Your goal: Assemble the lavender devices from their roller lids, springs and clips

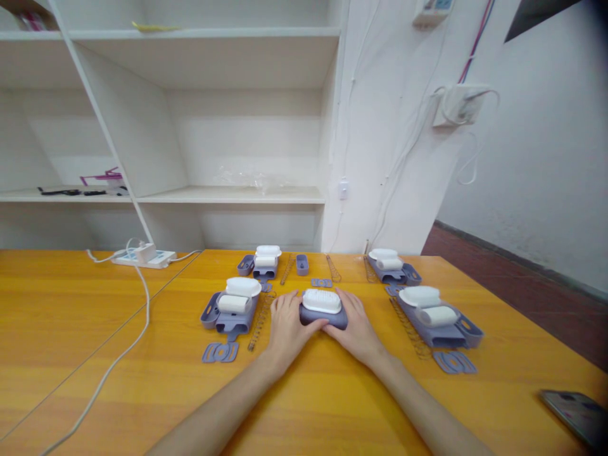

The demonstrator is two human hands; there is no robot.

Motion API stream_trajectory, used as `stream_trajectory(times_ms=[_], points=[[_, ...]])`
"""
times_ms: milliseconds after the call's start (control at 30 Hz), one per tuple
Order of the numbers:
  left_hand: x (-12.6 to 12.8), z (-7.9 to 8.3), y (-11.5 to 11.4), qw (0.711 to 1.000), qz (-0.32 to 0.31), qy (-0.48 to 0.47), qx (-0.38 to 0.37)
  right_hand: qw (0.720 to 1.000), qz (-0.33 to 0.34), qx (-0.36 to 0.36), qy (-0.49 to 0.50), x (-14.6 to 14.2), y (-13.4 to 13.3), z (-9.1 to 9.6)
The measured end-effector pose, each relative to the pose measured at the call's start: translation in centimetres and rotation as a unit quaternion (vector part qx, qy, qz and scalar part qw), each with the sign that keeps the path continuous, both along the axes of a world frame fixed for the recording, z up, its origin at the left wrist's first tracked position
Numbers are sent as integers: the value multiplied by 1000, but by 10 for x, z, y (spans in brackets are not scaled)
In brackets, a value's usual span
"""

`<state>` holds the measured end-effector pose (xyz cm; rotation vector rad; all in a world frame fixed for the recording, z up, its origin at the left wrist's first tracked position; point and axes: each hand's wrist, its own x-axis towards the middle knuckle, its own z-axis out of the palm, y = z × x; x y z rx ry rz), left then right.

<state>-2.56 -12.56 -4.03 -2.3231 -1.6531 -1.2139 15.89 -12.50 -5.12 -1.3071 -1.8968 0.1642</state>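
Observation:
Midway across the table, a small purple-grey plastic box with a white, ribbed oval top (322,301) stands between my hands. My left hand (289,323) wraps its left side, with the thumb along the front. From the right, my right hand (355,326) grips the same box, and the two thumb tips nearly meet at its front. Just left of my left hand lies a coil spring (261,321). Beyond the box are flat purple plastic pieces (322,283) and a small purple tray (302,265). The underside of the held box is hidden.
Sets of purple housings, white rollers and oval tops stand at left (235,305), right (437,316), back left (266,261) and back right (389,264). Springs and flat frames (220,352) lie beside them. A phone (577,411) and a power strip (145,256) with a cable also rest there.

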Motion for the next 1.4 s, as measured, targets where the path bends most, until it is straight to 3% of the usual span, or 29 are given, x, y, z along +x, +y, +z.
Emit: stream_trajectory(times_ms=[367, 633, 1033, 1200, 1400], points=[[-3, -10, 14, 990, -57, -119, -52, 999, 19, -24, 17, 0, 2, 0], [-2, -8, 12, 989, -70, -117, -54, 999, 5, -26, 42, -1, 3, -2], [1, -4, 6, 986, -95, -116, -75, 996, 67, -23, 45, 1, -6, 5], [1, 5, 0, 990, -49, -96, -97, 996, 81, -30, 18, 2, -8, 6], [-1, 17, -5, 992, 2, -110, -61, 997, 62, -29, -35, 3, -12, 10]])
